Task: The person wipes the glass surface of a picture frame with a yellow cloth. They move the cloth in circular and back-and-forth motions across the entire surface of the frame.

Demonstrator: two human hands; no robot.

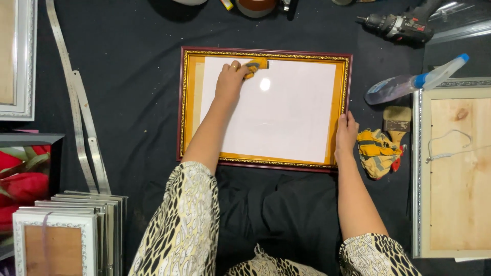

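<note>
Upper left: a white moulded picture frame is cut by the frame edge. Top centre: several round objects are cropped, kind undeterminable. Upper right: the black cordless drill loses its handle at the edge. The yellow cloth pad is partly hidden under the left hand.

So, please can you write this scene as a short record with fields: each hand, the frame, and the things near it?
left hand: presses a yellow cloth on the white sheet
right hand: grips the frame's right edge
frame: gold and dark red, flat on black fabric
sheet: white, inside the frame
right of frame: spray bottle, brush, crumpled yellow rag
top right: power drill
left: metal rulers, stack of white frames
</note>
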